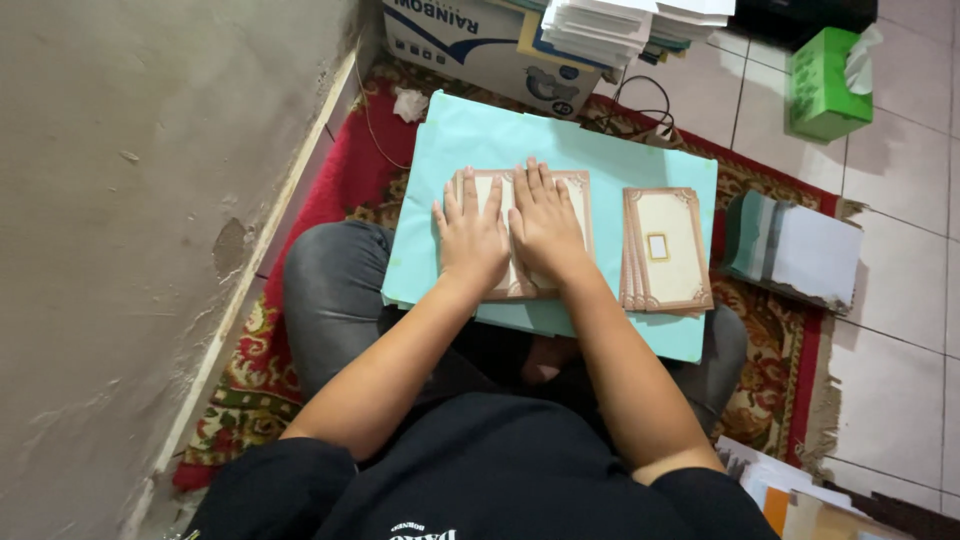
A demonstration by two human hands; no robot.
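As both hands press flat, we log the head view, the only one to hand. Our left hand (470,238) and right hand (545,228) lie palm down, side by side and touching, on a cream card with a brown ornamental border (578,190). Fingers are straight and only slightly spread, gripping nothing; the card shows past the fingertips and to the right of the right hand's fingers. We cannot tell whether one card or several lie under the palms.

Card rests on a light turquoise paper sheet (480,135) spread over our lap. Just right of the right hand's fingers, apart from them, sits a small stack of matching bordered cards (667,250) with a little framed window at centre.

Judgement on handling: card stock looks light, thin, moderately stiff, easily creased; surface likely smooth, so it may slide on the turquoise sheet. Best held by its free edges, thumb beneath, rather than pinched mid-face.

Beyond the fingertips: a cardboard box (450,40) and white paper stacks (600,30). Far right: a green tissue box (825,85) on tiled floor (900,290); red patterned rug (340,170) below.
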